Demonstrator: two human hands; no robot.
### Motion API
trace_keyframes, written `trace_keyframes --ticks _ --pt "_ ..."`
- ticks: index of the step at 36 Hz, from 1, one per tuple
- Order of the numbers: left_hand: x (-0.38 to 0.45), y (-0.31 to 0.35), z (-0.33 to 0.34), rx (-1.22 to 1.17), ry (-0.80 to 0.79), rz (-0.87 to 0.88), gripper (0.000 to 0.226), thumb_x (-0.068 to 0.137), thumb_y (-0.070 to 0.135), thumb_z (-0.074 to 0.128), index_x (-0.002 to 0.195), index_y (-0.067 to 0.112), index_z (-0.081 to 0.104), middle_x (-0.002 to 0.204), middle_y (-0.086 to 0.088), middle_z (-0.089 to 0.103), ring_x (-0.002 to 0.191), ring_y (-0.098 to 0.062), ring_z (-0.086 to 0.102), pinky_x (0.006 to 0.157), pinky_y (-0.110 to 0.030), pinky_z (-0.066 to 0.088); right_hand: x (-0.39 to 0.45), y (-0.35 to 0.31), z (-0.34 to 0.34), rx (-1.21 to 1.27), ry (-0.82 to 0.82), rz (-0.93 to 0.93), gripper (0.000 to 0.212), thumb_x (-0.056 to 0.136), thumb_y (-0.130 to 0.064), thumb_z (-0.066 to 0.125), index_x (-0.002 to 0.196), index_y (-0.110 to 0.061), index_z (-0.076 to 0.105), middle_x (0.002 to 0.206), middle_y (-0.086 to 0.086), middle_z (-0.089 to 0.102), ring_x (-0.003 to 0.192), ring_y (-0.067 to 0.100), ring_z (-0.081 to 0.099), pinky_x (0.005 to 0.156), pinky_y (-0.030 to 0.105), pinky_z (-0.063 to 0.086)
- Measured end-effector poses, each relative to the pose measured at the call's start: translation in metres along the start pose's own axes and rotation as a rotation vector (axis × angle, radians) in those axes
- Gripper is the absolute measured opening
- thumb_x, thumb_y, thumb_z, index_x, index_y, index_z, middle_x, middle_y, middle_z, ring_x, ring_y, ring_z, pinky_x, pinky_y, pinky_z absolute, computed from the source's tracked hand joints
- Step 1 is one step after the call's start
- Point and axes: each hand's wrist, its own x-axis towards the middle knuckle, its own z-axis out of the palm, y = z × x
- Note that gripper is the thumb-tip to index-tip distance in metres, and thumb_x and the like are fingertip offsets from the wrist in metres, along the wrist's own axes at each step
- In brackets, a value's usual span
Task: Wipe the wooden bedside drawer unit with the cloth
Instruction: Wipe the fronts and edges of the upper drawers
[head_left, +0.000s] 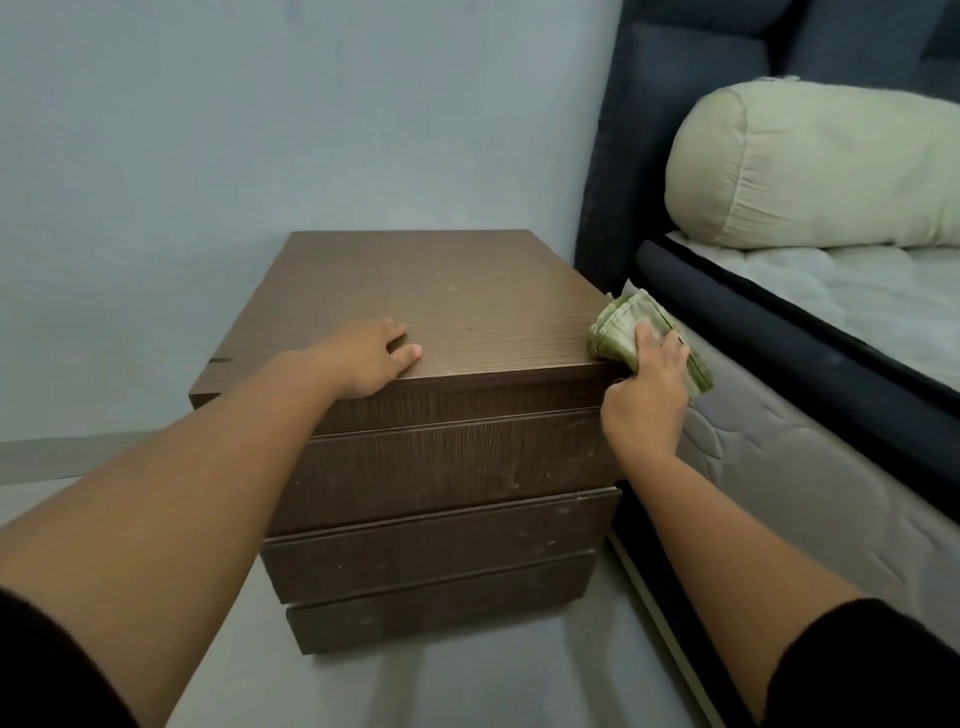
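Observation:
The dark brown wooden bedside drawer unit (441, 322) stands in the middle of the view, with three drawer fronts facing me. My left hand (369, 358) lies flat on the front part of its top, fingers spread over the front edge. My right hand (647, 395) presses a folded green cloth (618, 332) against the unit's top right front corner, in the narrow gap between the unit and the mattress. Part of the cloth is hidden under my fingers.
A bed with a quilted mattress (769, 467) and a dark blue headboard (675, 104) stands close on the right. A pale bolster pillow (810, 166) lies on it. A light blue wall (208, 156) is behind the unit, pale floor (415, 686) in front.

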Motion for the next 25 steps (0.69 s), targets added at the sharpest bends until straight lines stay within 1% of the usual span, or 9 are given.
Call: trace_keyframes --ticks 3,7,9,14,17,21,23,24,25 --pt "-0.007 -0.004 0.001 -0.028 -0.007 -0.003 0.059 0.098 0.044 0.033 0.148 0.015 0.026 0.157 -0.004 0.022 0.145 -0.023 0.021 0.117 -0.035 0.015 -0.007 -0.005 0.004 0.072 0.012 0.089 0.071 0.085 0.013 0.035 0.148 -0.018 0.022 0.159 0.008 0.005 0.147 0.02 0.001 0.117 0.032 0.011" --pt "-0.019 -0.01 -0.002 -0.049 0.008 0.008 0.057 0.098 0.042 0.033 0.148 0.016 0.027 0.157 -0.002 0.023 0.145 -0.022 0.021 0.117 -0.035 0.014 -0.021 -0.018 0.013 0.156 0.028 0.129 0.075 0.084 0.016 0.032 0.149 -0.019 0.017 0.16 0.005 0.002 0.147 0.017 -0.001 0.117 0.027 0.006" --pt "-0.029 -0.015 -0.002 -0.058 0.016 0.013 0.055 0.098 0.041 0.034 0.148 0.017 0.028 0.157 -0.001 0.024 0.144 -0.021 0.021 0.117 -0.034 0.014 -0.031 -0.027 0.019 0.168 0.012 0.12 0.075 0.084 0.016 0.032 0.149 -0.02 0.018 0.16 0.004 0.002 0.147 0.017 -0.001 0.117 0.027 0.008" --pt "-0.051 -0.038 -0.005 -0.098 0.04 -0.016 0.051 0.098 0.04 0.033 0.147 0.024 0.03 0.156 0.001 0.026 0.144 -0.022 0.023 0.116 -0.038 0.015 -0.06 -0.055 0.035 0.191 -0.037 0.082 0.072 0.086 0.014 0.033 0.149 -0.02 0.019 0.16 0.002 0.001 0.147 0.017 -0.003 0.117 0.03 0.012" --pt "-0.064 -0.053 -0.009 -0.084 0.08 -0.039 0.049 0.098 0.041 0.034 0.145 0.025 0.035 0.155 0.002 0.03 0.143 -0.022 0.025 0.116 -0.039 0.017 -0.08 -0.07 0.045 0.196 -0.076 0.028 0.073 0.087 0.013 0.033 0.149 -0.022 0.017 0.16 0.0 0.001 0.147 0.016 -0.005 0.115 0.028 0.017" --pt "-0.079 -0.073 -0.012 -0.033 0.143 -0.068 0.046 0.098 0.04 0.034 0.141 0.025 0.041 0.15 0.002 0.038 0.139 -0.024 0.033 0.114 -0.037 0.023 -0.105 -0.088 0.063 0.185 -0.126 -0.07 0.076 0.086 0.013 0.034 0.15 -0.023 0.014 0.16 -0.001 -0.001 0.147 0.016 -0.008 0.114 0.029 0.022" --pt "-0.084 -0.082 -0.013 -0.047 0.179 -0.107 0.045 0.099 0.042 0.029 0.136 0.024 0.048 0.143 -0.003 0.049 0.132 -0.027 0.042 0.108 -0.036 0.031 -0.117 -0.097 0.071 0.178 -0.144 -0.119 0.077 0.085 0.013 0.035 0.15 -0.023 0.014 0.16 -0.001 -0.002 0.147 0.016 -0.01 0.113 0.027 0.024" --pt "-0.087 -0.085 -0.014 -0.06 0.198 -0.122 0.047 0.099 0.043 0.026 0.131 0.022 0.053 0.134 -0.008 0.056 0.125 -0.03 0.048 0.1 -0.036 0.036 -0.123 -0.101 0.075 0.17 -0.15 -0.149 0.077 0.085 0.013 0.036 0.15 -0.023 0.014 0.16 -0.001 -0.002 0.147 0.017 -0.01 0.113 0.027 0.024" --pt "-0.089 -0.087 -0.015 -0.075 0.21 -0.131 0.051 0.099 0.044 0.022 0.127 0.02 0.057 0.123 -0.012 0.06 0.117 -0.032 0.052 0.091 -0.035 0.037 -0.128 -0.104 0.079 0.167 -0.157 -0.182 0.077 0.085 0.013 0.036 0.15 -0.023 0.014 0.16 -0.002 -0.002 0.146 0.017 -0.011 0.114 0.027 0.023"
